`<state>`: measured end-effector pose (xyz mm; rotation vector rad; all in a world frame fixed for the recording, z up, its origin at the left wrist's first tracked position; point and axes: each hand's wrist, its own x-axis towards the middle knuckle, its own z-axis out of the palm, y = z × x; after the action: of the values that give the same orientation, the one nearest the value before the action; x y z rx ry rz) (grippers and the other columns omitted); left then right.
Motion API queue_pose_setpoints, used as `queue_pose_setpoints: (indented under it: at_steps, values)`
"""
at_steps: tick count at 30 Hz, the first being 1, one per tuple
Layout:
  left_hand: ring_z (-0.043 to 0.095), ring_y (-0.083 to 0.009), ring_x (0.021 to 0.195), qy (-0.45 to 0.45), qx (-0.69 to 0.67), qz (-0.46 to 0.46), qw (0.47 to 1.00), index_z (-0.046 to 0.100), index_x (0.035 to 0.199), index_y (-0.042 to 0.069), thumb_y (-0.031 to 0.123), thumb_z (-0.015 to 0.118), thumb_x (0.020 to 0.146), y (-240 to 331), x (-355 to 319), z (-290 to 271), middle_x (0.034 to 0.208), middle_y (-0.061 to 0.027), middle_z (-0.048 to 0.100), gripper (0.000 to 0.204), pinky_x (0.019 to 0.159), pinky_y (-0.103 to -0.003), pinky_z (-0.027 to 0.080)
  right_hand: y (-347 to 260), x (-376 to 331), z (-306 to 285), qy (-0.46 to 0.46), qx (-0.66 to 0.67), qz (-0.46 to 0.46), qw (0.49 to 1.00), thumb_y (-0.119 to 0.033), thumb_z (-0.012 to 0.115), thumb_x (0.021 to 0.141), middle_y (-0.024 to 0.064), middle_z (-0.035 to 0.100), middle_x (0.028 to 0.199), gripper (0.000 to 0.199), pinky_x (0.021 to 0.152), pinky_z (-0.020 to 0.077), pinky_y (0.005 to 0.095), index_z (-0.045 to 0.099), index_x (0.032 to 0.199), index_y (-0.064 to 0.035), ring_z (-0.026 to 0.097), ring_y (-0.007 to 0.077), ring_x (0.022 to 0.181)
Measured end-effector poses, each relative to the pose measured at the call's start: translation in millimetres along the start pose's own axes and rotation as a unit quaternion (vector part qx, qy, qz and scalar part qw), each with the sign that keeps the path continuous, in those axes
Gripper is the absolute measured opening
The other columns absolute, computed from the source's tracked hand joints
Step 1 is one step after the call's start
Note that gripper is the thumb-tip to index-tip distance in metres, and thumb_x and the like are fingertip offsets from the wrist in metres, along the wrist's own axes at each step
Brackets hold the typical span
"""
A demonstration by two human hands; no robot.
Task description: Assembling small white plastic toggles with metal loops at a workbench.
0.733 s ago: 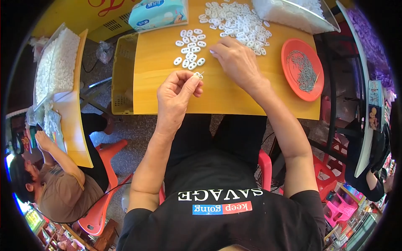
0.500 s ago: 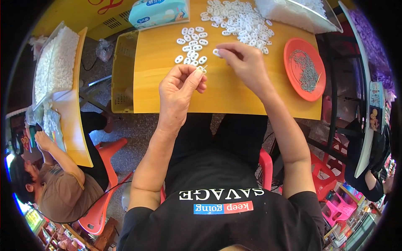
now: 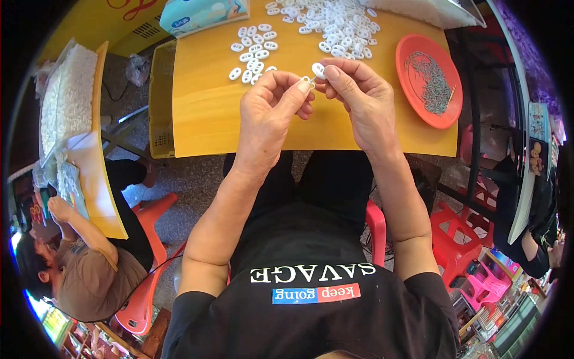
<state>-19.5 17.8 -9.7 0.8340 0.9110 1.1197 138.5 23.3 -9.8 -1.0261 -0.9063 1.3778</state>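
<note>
My left hand (image 3: 266, 116) pinches a small white looped piece (image 3: 307, 81) between thumb and fingertips. A thin metal pin (image 3: 313, 78) seems to stick out of it toward the right. In a pinch of my right hand (image 3: 368, 105) is a white oval two-hole piece (image 3: 318, 70), held right at the pin's end; whether the pin passes into a hole is too small to tell. Both hands hang over the front half of the yellow table (image 3: 209, 113). Beyond my left hand lies a loose group of white oval pieces (image 3: 255, 49).
A heap of white oval pieces (image 3: 341, 27) spreads across the back. At right sits a red plate (image 3: 412, 90) of small metal pins (image 3: 436, 90). A tissue pack (image 3: 206, 15) and a clear bin (image 3: 439, 15) stand behind. Another person (image 3: 98, 263) sits at a table at left.
My right hand has brought the oval piece down and left to meet my left hand's piece. My left hand has shifted slightly right, and the table appears shifted up and left in view.
</note>
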Motion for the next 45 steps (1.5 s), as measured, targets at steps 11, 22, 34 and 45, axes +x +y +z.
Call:
queue_pose_setpoints:
  at_steps: [11, 22, 34, 45]
  values:
    - [0.06, -0.01, 0.07, 0.023, 0.022, 0.019, 0.999, 0.06, 0.093, -0.001, 0.011, 0.065, 0.092, -3.1, 1.1, 3.2, 0.082, -0.0065, 0.064, 0.013, 0.065, -0.024, 0.05, -0.1, -5.2, 3.1, 0.034, -0.138, -0.083, 0.986, -0.009, 0.068, 0.091, 0.0062, 0.07, 0.092, 0.019, 0.071, 0.0518, 0.0215, 0.067, 0.106, 0.0041, 0.063, 0.0081, 0.079]
    - [0.061, -0.0101, 0.069, 0.025, 0.021, 0.017, 0.999, 0.061, 0.095, -0.002, 0.011, 0.066, 0.092, -4.6, 1.4, 2.9, 0.082, -0.007, 0.065, 0.014, 0.064, -0.023, 0.05, 1.5, -7.3, 7.1, 0.037, -0.164, -0.095, 0.981, -0.007, 0.067, 0.091, 0.0048, 0.071, 0.091, 0.017, 0.071, 0.052, 0.022, 0.068, 0.105, 0.0028, 0.063, 0.0077, 0.079]
    - [0.062, -0.0116, 0.069, 0.029, -0.002, 0.017, 0.999, 0.061, 0.095, -0.003, 0.013, 0.066, 0.094, -9.1, 2.2, 7.9, 0.082, -0.0085, 0.066, 0.016, 0.064, -0.024, 0.052, 14.4, -11.5, 5.9, 0.045, -0.226, -0.142, 0.963, -0.006, 0.067, 0.092, 0.0051, 0.071, 0.095, 0.016, 0.07, 0.0506, 0.0204, 0.068, 0.105, 0.0018, 0.062, 0.0062, 0.079]
    - [0.056, -0.0112, 0.102, -0.03, 0.075, 0.11, 0.991, 0.06, 0.113, 0.0, 0.014, 0.06, 0.097, -14.8, -0.5, -2.0, 0.111, -0.007, 0.059, 0.022, 0.087, -0.026, 0.046, 3.4, -12.4, 0.3, 0.008, -0.022, -0.007, 1.0, -0.01, 0.067, 0.092, 0.0057, 0.068, 0.091, 0.027, 0.073, 0.05, 0.0219, 0.061, 0.116, 0.0017, 0.062, 0.0088, 0.08]
